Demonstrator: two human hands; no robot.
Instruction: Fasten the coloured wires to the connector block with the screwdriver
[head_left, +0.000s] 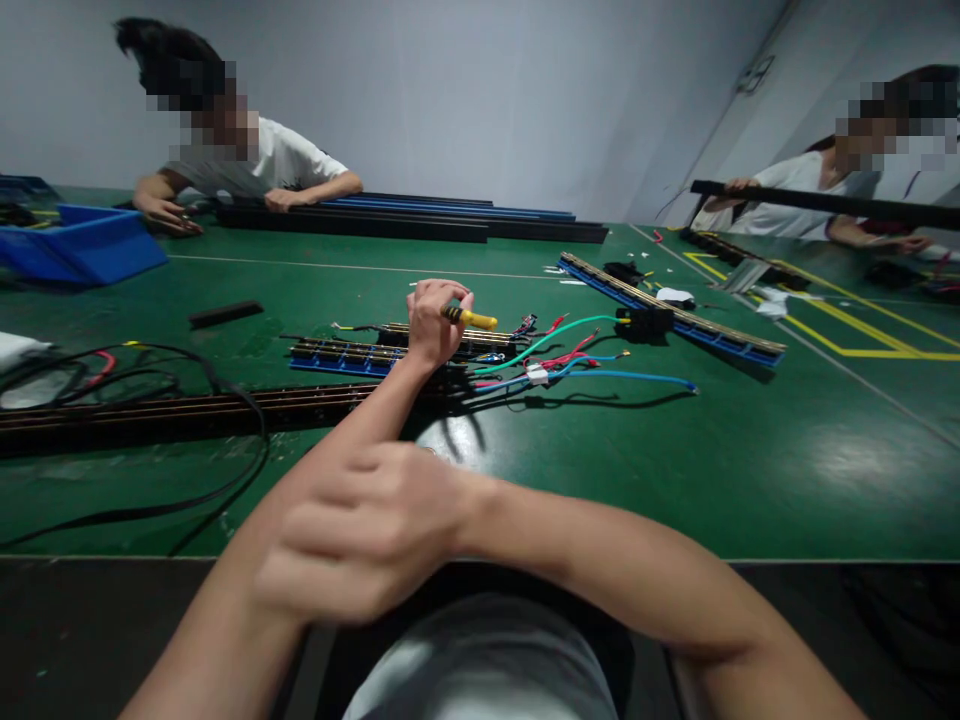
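Note:
My left hand (435, 315) is closed round a screwdriver (478, 319) with a yellow-and-black handle, above the strips in the middle of the table. Across my left forearm (255, 560) lies my right hand (367, 530), slightly blurred, its fingers curled down against the skin and their tips hidden. Under and beside the left hand are a blue-backed strip with brass rails (341, 355) and a long dark strip with copper-coloured rails (187, 410). Green, red and blue wires (577, 370) fan out to the right from the strip ends.
Another blue-backed strip (720, 335) lies at the right, a black block (645, 322) against it. Black cable (259, 450) loops at the left. A blue bin (82, 245) and black bars (420, 220) lie farther back. Two people (277, 160) work across the green table (675, 470).

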